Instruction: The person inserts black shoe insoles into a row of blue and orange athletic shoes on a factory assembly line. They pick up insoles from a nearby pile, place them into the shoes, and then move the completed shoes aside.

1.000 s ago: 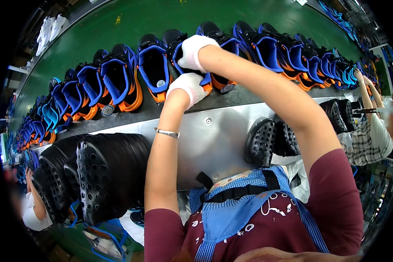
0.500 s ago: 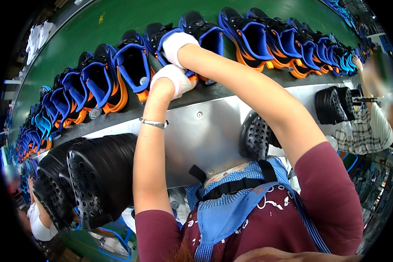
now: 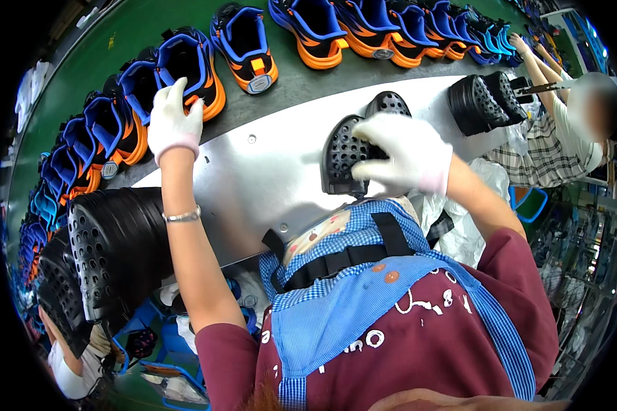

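My left hand [image 3: 175,120], in a white glove, is at the heel of a black, blue and orange sports shoe [image 3: 211,96] in the row. Its fingers and thumb are apart with nothing between them; whether they touch the shoe I cannot tell. Over the metal ledge, my right hand [image 3: 413,155], also gloved, has thumb and fingers spread around the edge of a black perforated shoe insert [image 3: 340,152]. Its fingertips overlap the insert, but no firm grip shows. A second such insert [image 3: 389,103] lies just behind it.
More shoes [image 3: 243,41] line the green work surface [image 3: 284,85]. Stacked black inserts [image 3: 120,240] stand at the ledge's left, others [image 3: 483,103] at its right. The bare metal ledge [image 3: 253,175] runs before me. A co-worker [image 3: 562,140] works at the far right.
Both hands have left the shoes in the middle of the row. My right hand came back to the insert on the ledge; my left moved to a shoe further left. The view has shifted.
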`<state>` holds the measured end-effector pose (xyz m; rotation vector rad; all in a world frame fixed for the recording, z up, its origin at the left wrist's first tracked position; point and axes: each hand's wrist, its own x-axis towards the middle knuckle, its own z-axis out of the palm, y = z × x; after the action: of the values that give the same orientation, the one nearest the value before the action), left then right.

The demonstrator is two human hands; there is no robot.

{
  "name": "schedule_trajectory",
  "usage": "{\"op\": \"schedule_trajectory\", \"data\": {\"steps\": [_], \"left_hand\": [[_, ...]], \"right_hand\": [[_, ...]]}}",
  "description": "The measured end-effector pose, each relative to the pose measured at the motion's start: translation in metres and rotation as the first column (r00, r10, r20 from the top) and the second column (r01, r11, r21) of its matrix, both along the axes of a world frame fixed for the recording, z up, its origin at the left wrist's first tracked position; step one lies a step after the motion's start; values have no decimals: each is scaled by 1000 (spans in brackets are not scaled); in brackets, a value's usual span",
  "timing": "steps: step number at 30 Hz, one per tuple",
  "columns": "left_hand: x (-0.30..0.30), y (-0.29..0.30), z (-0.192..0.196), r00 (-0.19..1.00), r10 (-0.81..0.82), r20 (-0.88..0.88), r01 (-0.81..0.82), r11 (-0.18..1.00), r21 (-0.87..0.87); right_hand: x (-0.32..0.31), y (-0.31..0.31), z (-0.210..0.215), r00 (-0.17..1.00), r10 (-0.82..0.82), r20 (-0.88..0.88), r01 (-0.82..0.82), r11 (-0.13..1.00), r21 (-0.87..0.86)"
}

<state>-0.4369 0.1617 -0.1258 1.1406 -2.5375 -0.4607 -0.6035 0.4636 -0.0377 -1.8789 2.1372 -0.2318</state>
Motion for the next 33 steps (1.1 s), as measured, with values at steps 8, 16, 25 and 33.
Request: {"op": "schedule_trajectory", "data": {"steps": [8, 16, 25, 33], "left_hand": [[5, 80, -1, 898, -234, -374, 162, 963, -214], [5, 121, 14, 897, -101, -430, 289, 870, 399], [-9, 147, 4, 751, 352, -558, 640, -183, 746], [-13, 147, 24, 619, 586, -522, 734, -198, 649]], "right_hand": [[29, 27, -47, 991, -117, -68, 115, 993, -35], [18, 47, -23, 989, -143, 46, 146, 987, -71], [20, 38, 20, 980, -14, 196, 80, 940, -333], [27, 3, 11, 780, -200, 593, 284, 957, -51]]}}
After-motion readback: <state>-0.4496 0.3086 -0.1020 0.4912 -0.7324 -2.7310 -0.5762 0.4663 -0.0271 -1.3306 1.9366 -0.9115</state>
